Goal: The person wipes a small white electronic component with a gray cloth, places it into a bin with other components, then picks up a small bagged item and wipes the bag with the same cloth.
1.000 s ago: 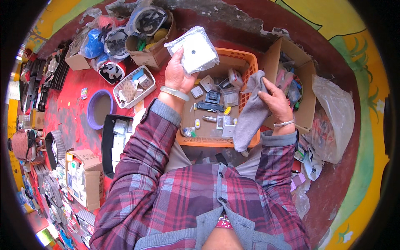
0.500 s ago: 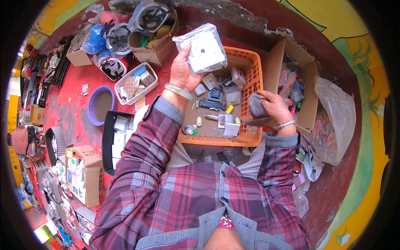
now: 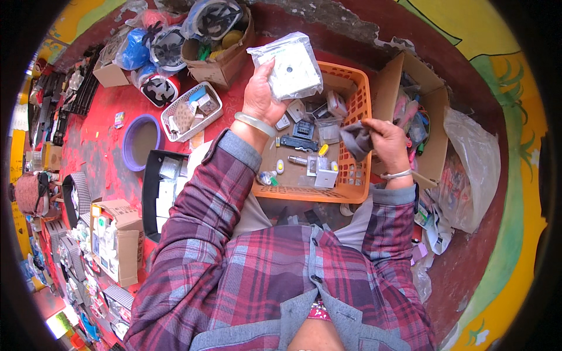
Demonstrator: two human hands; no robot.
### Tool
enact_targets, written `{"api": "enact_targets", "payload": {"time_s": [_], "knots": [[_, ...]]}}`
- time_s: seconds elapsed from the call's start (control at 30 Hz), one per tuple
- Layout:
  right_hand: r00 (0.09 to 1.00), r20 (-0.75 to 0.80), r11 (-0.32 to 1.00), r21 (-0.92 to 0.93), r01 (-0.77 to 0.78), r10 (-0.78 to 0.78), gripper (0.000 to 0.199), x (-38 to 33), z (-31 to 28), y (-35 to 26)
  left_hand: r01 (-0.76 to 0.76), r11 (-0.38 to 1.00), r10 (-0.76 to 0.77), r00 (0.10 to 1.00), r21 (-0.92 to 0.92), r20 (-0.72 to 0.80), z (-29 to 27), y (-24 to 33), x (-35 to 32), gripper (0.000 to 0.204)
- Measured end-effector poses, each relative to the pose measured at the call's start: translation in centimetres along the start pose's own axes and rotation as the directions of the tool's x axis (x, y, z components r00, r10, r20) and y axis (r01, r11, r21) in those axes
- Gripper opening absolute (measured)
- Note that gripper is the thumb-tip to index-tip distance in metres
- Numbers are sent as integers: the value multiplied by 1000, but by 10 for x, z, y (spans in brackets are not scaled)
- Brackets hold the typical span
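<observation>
My left hand (image 3: pixel 264 96) grips a flat, square white item in a clear plastic bag (image 3: pixel 291 67), raised over the far left corner of an orange plastic basket (image 3: pixel 367 108). A small dark round mark shows in the middle of its face. Pinched in my right hand (image 3: pixel 387 143) is a dark grey cloth (image 3: pixel 356 140), hanging at the basket's right rim. Inside the basket lie a black rectangular device (image 3: pixel 298 144), a dark square part (image 3: pixel 303 128), a silver cylinder (image 3: pixel 297 160), small yellow-and-white pieces (image 3: pixel 322 150) and a white box (image 3: pixel 326 178).
Right of the basket stands an open cardboard box (image 3: pixel 436 126) of mixed goods, beside a clear plastic sheet (image 3: pixel 468 169). To the left are a white basket (image 3: pixel 192 134), a purple tub (image 3: pixel 126 146) and a black bin (image 3: pixel 151 199). Bagged helmets (image 3: pixel 167 52) lie at the far left.
The bagged white item has shifted slightly right. The grey cloth, bunched around my right fingers before, now hangs from them, and that hand's pose has turned.
</observation>
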State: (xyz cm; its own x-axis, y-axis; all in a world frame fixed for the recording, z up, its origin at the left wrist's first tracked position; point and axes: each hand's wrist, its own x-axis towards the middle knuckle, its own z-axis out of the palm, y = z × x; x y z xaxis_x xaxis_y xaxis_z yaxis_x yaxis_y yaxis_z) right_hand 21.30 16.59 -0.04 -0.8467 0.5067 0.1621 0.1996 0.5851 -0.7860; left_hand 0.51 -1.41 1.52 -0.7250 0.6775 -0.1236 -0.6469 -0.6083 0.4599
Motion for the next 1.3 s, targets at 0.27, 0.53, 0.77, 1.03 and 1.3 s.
{"api": "enact_targets", "payload": {"time_s": [0.27,0.53,0.77,1.03,1.3], "knots": [[980,-150,948,-311,76,-128,21,0,-6,-18,-33,998,31,999,57,25,-4,-5,2,43],[972,-225,998,34,-61,67,18,6,-9,3,37,999,-39,995,29,91,-4,-5,3,45],[883,-344,709,705,17,321,22,12,-28,-11,158,987,-156,979,-8,129,10,-13,-12,51],[859,-355,888,139,439,-369,26,7,13,-105,338,935,-310,927,-108,213,1,-43,-14,68],[882,-12,748,-535,393,-472,44,12,52,-90,411,910,-392,897,-59,206,7,-45,-27,65]]}}
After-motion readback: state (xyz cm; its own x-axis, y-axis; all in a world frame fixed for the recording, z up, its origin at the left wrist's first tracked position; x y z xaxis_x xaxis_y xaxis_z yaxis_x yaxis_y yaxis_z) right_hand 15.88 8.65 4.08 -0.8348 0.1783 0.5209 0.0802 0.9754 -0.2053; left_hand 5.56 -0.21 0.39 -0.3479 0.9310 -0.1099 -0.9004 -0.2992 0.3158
